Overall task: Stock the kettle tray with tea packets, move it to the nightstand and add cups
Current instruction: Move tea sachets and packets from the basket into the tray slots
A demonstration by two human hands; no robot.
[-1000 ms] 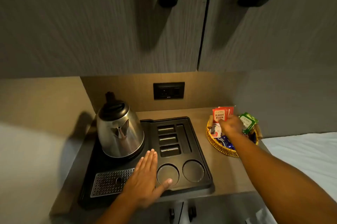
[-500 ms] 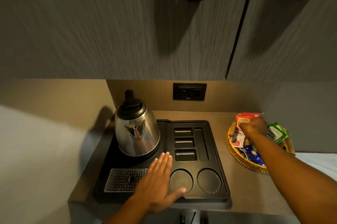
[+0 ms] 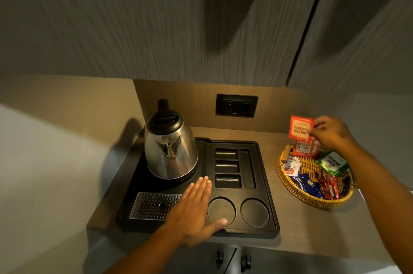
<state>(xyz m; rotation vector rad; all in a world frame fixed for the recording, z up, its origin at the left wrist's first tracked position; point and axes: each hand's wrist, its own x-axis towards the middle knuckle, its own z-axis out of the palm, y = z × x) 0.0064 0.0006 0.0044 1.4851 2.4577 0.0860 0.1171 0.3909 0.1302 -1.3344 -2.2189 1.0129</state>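
Note:
A black kettle tray (image 3: pixel 266 184) lies on the wooden counter, with a steel kettle (image 3: pixel 169 151) on its left half, empty rectangular slots in the middle and two round cup wells at the front. My left hand (image 3: pixel 196 209) rests flat on the tray, fingers together, thumb at the left cup well. My right hand (image 3: pixel 330 133) pinches a red Classic Assam tea packet (image 3: pixel 299 128), lifted above the wicker basket (image 3: pixel 312 197). The basket holds another red packet (image 3: pixel 305 149), a green packet (image 3: pixel 331 163) and several other sachets.
A black wall socket (image 3: pixel 236 105) sits behind the tray. Grey cabinet doors (image 3: pixel 178 17) with dark handles hang low overhead. A metal drip grille (image 3: pixel 154 205) fills the tray's front left corner. The counter edge runs just in front of the tray.
My right hand has lifted one red packet up out of the basket. My left hand stays flat on the tray. The camera has shifted, so everything sits further right and lower.

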